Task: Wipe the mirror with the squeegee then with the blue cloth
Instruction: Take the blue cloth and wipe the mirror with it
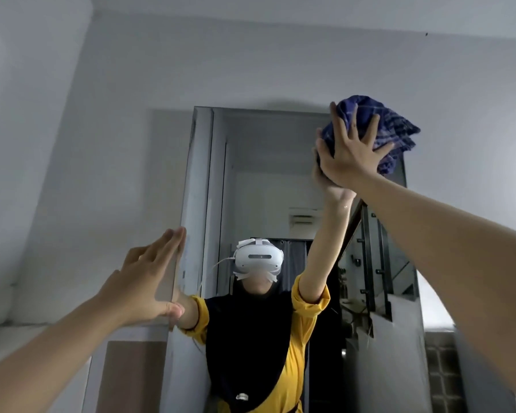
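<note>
A tall mirror [268,180] hangs on the pale wall in front of me. My right hand [350,153] presses a bunched blue checked cloth [393,126] flat against the mirror's top right corner, fingers spread over it. My left hand [149,278] is open, fingers together, resting against the mirror's left edge at mid height. The glass reflects a person in a yellow top and black scarf with both arms raised. No squeegee is in view.
The pale wall [102,144] surrounds the mirror. A brown panel [128,377] sits low on the left beside the mirror. The reflection shows a stair railing [373,263] and a doorway behind me.
</note>
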Demonstrator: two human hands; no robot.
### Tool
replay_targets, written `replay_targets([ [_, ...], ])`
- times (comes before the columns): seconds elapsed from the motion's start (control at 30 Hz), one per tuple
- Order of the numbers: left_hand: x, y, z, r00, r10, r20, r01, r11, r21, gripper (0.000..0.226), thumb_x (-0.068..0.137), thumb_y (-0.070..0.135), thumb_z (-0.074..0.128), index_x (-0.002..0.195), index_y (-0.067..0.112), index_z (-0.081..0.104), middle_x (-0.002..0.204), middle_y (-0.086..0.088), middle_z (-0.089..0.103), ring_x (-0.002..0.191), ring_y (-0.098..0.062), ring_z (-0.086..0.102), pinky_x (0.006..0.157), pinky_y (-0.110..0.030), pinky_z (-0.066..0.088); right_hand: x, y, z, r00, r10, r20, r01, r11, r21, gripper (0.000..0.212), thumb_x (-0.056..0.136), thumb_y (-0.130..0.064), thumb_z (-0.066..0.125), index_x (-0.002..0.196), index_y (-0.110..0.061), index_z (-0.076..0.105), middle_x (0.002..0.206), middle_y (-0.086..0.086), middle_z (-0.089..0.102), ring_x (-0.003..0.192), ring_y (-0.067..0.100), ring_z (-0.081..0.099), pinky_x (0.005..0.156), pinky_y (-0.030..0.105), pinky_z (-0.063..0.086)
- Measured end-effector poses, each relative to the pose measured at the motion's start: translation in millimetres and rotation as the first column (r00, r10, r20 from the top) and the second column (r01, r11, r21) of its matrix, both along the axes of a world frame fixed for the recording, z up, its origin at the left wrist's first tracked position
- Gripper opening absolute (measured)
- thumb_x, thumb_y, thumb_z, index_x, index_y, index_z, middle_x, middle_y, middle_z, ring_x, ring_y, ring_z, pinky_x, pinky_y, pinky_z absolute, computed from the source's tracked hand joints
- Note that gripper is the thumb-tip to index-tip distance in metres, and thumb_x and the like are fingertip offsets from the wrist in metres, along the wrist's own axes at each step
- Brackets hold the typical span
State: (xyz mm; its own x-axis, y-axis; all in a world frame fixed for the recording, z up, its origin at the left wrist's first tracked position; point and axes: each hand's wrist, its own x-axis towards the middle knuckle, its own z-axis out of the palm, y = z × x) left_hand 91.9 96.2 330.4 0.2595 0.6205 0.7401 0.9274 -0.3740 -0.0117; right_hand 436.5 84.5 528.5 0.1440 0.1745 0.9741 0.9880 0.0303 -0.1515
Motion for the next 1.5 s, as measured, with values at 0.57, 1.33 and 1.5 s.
replay_targets([
  [0.57,-4,0,-2,0.999,-0.034,0.018,0.034,0.999,-0.017,0.132,0.062,0.053,0.077,0.134,0.047,-0.033,0.156,0.015,-0.017,0.139,-0.026,0.008,0.096,-0.043,0.046,-203,25,-4,0.91,0.167,0.378,-0.14,0.985,-0.098,0.064,0.094,-0.052,0.032,0.148,-0.048,-0.003,0.162,-0.005,-0.01,0.145,0.034,-0.019,0.105,0.074,-0.008],
  [1.33,-5,7,-2,1.0,0.018,-0.014,-0.019,1.0,-0.022,0.136,0.057,0.058,0.078,0.132,0.049,-0.035,0.157,0.012,-0.014,0.139,-0.034,0.012,0.1,-0.055,0.041,-79,13,-75,0.963,0.065,0.262,-0.077,0.997,0.033,0.072,0.091,-0.059,0.035,0.148,-0.047,-0.007,0.161,-0.004,0.017,0.149,0.027,-0.006,0.111,0.068,-0.001],
  [1.5,-4,8,0,0.998,0.041,-0.041,-0.041,0.999,-0.001,0.137,0.055,0.063,0.076,0.132,0.045,-0.036,0.158,0.007,-0.011,0.138,-0.037,0.013,0.106,-0.054,0.034,-6,7,-99,0.99,0.045,0.134,-0.054,0.996,0.064,0.071,0.091,-0.059,0.035,0.147,-0.047,-0.006,0.161,-0.002,0.017,0.149,0.027,-0.005,0.111,0.068,0.001],
])
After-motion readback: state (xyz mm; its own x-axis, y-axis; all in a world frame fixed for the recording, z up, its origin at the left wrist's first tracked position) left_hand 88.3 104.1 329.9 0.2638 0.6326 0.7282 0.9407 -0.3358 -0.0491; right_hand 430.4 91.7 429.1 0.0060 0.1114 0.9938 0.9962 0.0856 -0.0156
